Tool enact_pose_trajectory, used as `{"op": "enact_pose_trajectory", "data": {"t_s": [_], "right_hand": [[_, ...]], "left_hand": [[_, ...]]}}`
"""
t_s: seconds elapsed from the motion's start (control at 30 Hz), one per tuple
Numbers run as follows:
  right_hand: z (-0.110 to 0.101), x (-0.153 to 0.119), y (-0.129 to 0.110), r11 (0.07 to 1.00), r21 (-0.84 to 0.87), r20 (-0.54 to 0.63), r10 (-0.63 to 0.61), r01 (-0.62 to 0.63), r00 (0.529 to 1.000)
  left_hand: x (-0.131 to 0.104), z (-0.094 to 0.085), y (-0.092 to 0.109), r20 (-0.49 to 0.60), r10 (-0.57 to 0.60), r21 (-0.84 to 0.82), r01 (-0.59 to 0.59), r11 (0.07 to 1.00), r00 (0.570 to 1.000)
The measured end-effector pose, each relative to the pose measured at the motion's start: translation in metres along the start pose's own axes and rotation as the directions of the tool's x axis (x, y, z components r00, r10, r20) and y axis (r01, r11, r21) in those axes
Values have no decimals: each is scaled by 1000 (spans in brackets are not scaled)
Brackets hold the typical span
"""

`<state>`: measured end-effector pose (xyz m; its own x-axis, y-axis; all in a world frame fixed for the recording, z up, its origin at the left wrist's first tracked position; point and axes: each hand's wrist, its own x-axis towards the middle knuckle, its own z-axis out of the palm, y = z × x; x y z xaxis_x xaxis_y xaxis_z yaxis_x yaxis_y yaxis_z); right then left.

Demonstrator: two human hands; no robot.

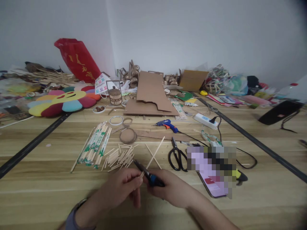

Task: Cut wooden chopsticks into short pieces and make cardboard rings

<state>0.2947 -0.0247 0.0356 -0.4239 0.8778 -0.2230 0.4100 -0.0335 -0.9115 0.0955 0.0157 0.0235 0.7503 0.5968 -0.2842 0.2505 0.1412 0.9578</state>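
Observation:
My left hand (127,187) is closed on a thin wooden stick (142,175), pinched between thumb and finger. My right hand (168,187) is wrapped round a dark cutting tool (153,179) with blue on its handle. The tool's blades point up and left and lie beside the stick near my left fingertips. Just beyond my hands, two long sticks (155,152) cross on the table. Many short cut pieces (122,156) are scattered to the left, next to wrapped chopsticks (96,143). Black scissors (177,155) rest to the right.
A blue glue gun (168,124) and a white power strip (205,120) lie behind the scissors. A phone (211,182) sits on the right. Farther back are cardboard sheets (151,92), a small stick-built pot (115,95) and a flower cushion (64,100). A round stick-edged base (128,135) lies mid-table.

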Motion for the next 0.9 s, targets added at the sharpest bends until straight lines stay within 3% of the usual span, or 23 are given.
{"op": "enact_pose_trajectory", "data": {"t_s": [0.3,0.5,0.67,0.9], "right_hand": [[11,0,-4,994,-105,-140,-49,34,989],[13,1,-4,993,-111,-163,-51,33,985],[5,2,0,997,9,-70,-72,73,995],[-1,0,4,972,231,49,26,-37,998]], "left_hand": [[-3,-2,0,-13,8,53,-8,999,1000],[-4,-3,-2,-37,38,98,-34,995,999],[-4,-3,-1,-62,75,104,-68,992,995],[-3,3,4,-64,27,32,-25,999,998]]}}
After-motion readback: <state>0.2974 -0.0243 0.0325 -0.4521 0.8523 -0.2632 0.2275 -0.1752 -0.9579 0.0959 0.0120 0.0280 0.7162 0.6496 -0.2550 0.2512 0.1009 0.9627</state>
